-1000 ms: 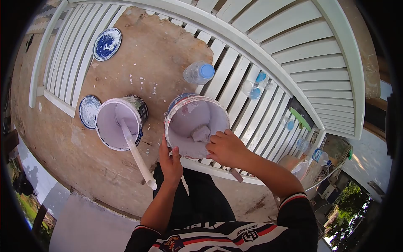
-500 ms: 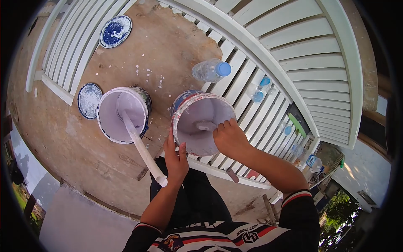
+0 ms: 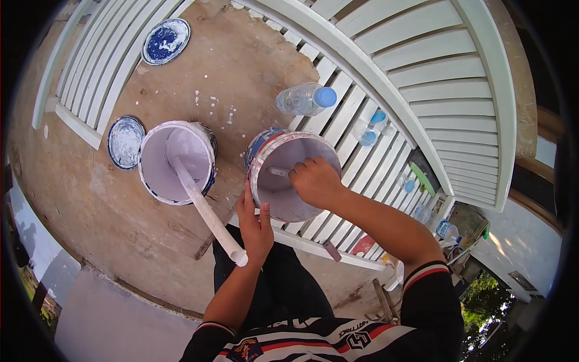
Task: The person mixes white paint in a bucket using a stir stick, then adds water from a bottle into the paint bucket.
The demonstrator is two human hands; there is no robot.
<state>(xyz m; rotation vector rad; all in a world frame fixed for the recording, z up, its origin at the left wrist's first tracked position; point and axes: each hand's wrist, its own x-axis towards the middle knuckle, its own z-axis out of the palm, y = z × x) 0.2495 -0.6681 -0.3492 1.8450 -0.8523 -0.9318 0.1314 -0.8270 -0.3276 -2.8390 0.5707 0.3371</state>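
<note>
A white slatted bench (image 3: pixel 449 93) curves across the upper and right side of the view, with a worn brown board (image 3: pixel 175 96) lying over part of it, spotted with white drips. At the bottom, a person in a black shirt with red and white stripes looks down at two open buckets. The held bucket (image 3: pixel 260 151), marked red and blue outside and coated pale lilac inside, is tilted toward the person at the board's edge; the second bucket (image 3: pixel 158 175), also lilac inside, sits to its left. A long pale pipe (image 3: pixel 211 223) leans out of the second bucket over its near rim. The left hand (image 3: pixel 256 232) is partly open, its fingers extended against the held bucket's near side. The right hand (image 3: pixel 316 181) is curled inside that bucket's mouth, fingertips beside a small pale piece (image 3: pixel 277 172); whether they pinch it, I cannot tell. Two blue-and-white smeared lids, an upper lid (image 3: pixel 166 41) and a lower lid (image 3: pixel 126 142), lie on the left. A clear blue-capped bottle (image 3: pixel 300 99) lies beyond the held bucket.
</note>
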